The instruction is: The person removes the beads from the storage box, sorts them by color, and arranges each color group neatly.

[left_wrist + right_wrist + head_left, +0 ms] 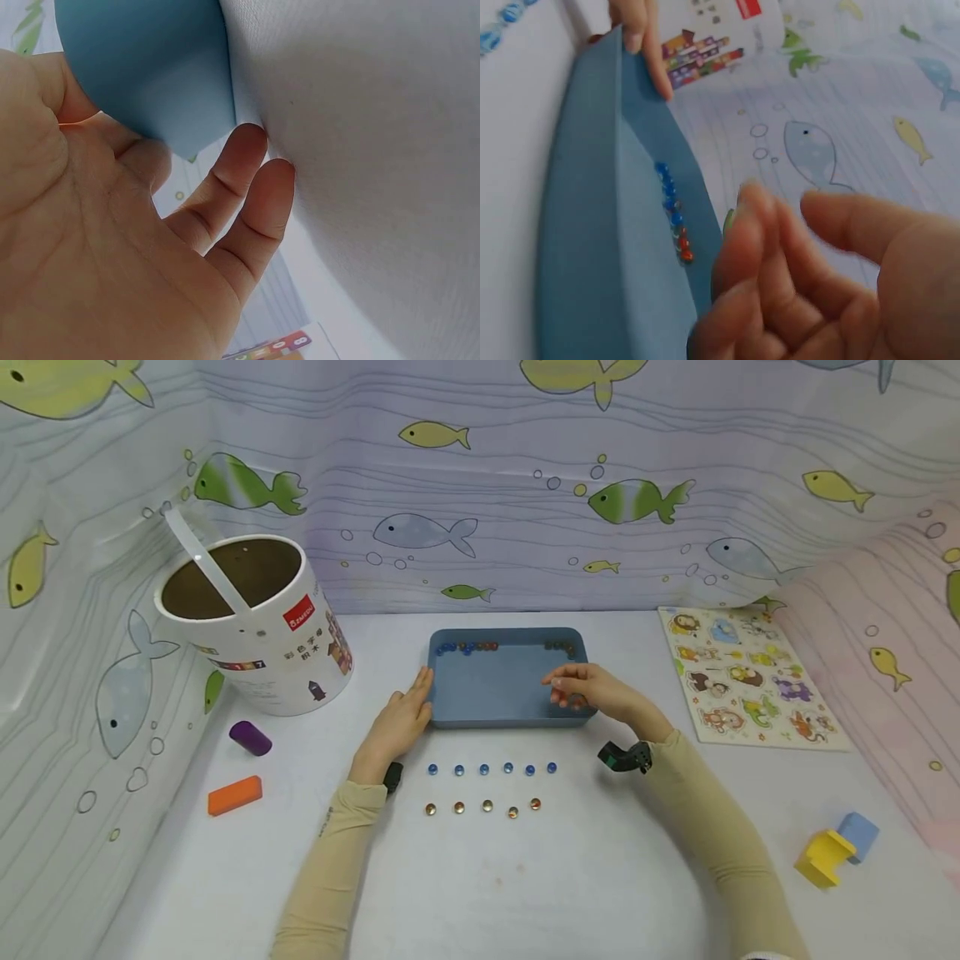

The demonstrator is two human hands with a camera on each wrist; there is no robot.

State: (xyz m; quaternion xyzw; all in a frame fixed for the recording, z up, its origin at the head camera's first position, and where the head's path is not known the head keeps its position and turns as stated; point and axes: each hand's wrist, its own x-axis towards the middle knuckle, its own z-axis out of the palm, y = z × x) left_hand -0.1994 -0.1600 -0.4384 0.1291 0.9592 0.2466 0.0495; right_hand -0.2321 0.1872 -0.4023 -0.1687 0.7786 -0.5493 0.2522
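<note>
A blue-grey rectangular tray (pixel 495 693) lies on the white table. My left hand (pixel 397 722) rests against its left wall, fingers fairly straight; in the left wrist view the hand (pixel 112 217) touches the tray's outer side (pixel 165 90). Over the tray's right part hovers my right hand (pixel 592 689), fingers loosely bent. Up close, the thumb stands apart from the fingertips (pixel 739 232), with nothing visible between them. Blue and reddish glass beads (pixel 676 217) line the tray's far wall at left; darker beads (pixel 558 647) gather at the far right corner.
In front of the tray lie a row of blue beads (pixel 483 769) and a row of amber beads (pixel 487 806). A white bucket (pixel 277 668), purple cylinder (pixel 251 737) and orange block (pixel 235 796) are left. At right are an animal puzzle board (pixel 750 685), yellow block (pixel 822 858) and blue block (pixel 858 837).
</note>
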